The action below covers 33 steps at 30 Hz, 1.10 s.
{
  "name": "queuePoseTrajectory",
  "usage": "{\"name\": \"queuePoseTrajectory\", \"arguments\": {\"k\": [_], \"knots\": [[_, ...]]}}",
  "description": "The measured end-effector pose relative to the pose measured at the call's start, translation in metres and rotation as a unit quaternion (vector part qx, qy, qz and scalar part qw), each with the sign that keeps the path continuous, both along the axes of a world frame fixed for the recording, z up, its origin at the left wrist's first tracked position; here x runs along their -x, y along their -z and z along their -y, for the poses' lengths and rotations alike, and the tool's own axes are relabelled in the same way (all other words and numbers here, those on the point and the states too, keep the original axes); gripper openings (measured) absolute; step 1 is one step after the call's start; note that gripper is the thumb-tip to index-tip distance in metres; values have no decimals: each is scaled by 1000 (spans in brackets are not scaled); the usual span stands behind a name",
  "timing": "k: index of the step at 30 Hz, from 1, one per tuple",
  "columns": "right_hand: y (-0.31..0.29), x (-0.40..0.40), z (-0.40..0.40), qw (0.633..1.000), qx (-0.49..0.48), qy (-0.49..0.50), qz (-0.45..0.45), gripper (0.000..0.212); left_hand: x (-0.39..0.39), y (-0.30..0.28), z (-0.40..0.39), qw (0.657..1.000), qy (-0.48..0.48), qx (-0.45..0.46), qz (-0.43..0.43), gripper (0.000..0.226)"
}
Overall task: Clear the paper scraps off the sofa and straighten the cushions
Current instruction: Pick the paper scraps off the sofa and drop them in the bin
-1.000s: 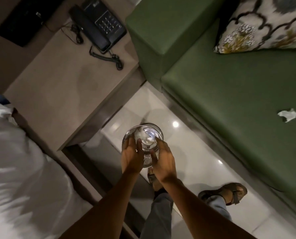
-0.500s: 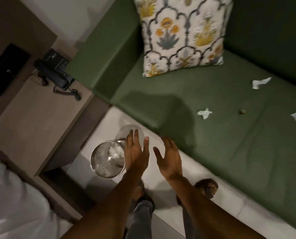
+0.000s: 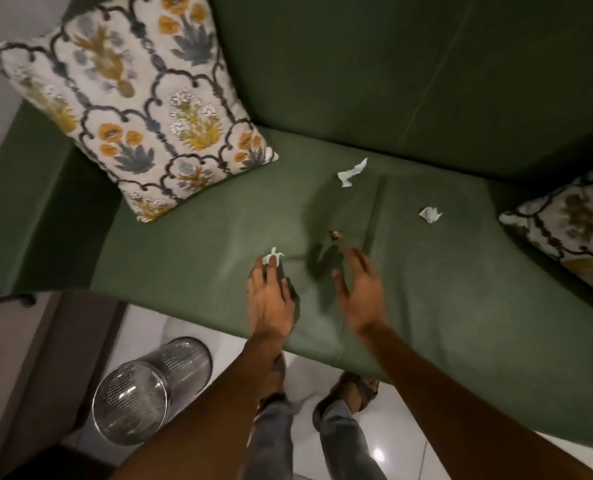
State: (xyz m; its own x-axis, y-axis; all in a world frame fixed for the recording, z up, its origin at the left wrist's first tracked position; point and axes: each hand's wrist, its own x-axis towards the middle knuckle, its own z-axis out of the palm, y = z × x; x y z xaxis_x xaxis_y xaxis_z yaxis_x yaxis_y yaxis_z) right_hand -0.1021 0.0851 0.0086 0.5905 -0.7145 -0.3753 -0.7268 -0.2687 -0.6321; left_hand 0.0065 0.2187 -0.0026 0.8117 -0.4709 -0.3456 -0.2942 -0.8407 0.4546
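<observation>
Both my hands reach over the seat of a green sofa (image 3: 444, 306). My left hand (image 3: 270, 299) is open, its fingertips touching a small white paper scrap (image 3: 273, 257). My right hand (image 3: 359, 296) is open too, fingers spread, just short of a tiny brown crumpled bit (image 3: 335, 234). Two more white scraps lie farther back: a long one (image 3: 351, 172) and a crumpled one (image 3: 430, 214). A floral cushion (image 3: 132, 109) leans tilted in the left corner. A second floral cushion (image 3: 572, 230) lies at the right edge, partly cut off.
A perforated metal waste bin (image 3: 146, 393) stands on the white tiled floor (image 3: 402, 441) at the sofa's left front, beside my left forearm. My sandalled feet (image 3: 350, 393) are right at the sofa's front edge. A brown furniture side (image 3: 28, 358) borders the bin on the left.
My hands let go of the bin, which now stands on the floor, and moved up over the sofa seat. My view swung right from the side table to the sofa.
</observation>
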Motion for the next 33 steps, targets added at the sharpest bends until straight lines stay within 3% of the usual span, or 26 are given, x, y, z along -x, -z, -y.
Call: {"name": "queuePoseTrajectory", "arguments": {"k": [6, 9, 12, 18, 23, 28, 33], "knots": [[12, -40, 28, 1000, 7, -21, -15, 51, -28, 12, 18, 996, 62, -70, 11, 55], [21, -60, 36, 997, 24, -59, -34, 59, -44, 15, 20, 996, 67, -66, -4, 57], [33, -67, 37, 994, 33, -78, -74, 66, -56, 20, 18, 994, 91, -56, -26, 46], [44, -54, 46, 997, -34, -8, -75, 20, -81, 32, 18, 986, 156, 12, -56, 14], [35, -40, 72, 992, -32, 118, -21, 21, -81, 21, 63, 982, 182, 51, -18, 13], [25, -30, 125, 960, -7, 273, 64, 13, -78, 11, 142, 972, 205, 110, 35, 12], [41, -15, 174, 957, 43, 285, 37, 12, -81, 18, 221, 970, 201, 116, 74, 19]]}}
